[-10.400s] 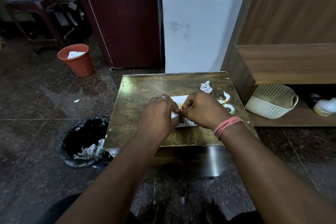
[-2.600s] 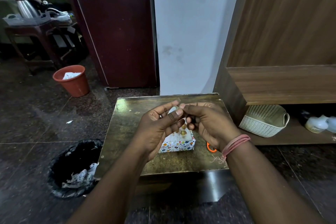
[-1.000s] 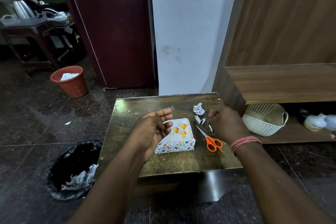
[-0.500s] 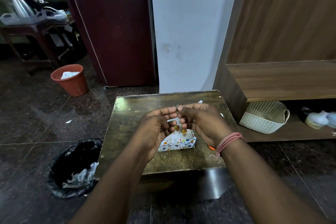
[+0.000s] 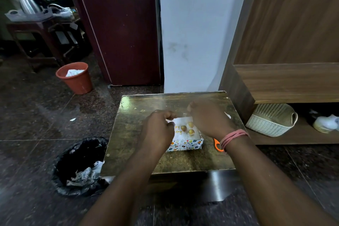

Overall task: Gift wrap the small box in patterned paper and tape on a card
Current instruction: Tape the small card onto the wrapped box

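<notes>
The scene is appearing dim overall, with dark tones dominating the floor (image 5: 36,134) in the lower left of the frame. Light is reflecting as soft glare off the table (image 5: 165,101) near its far edge. Motion blur is softening the left hand (image 5: 159,126) and right hand (image 5: 207,115) at centre frame. Wide-angle distortion is bending vertical lines toward the frame edges.
</notes>
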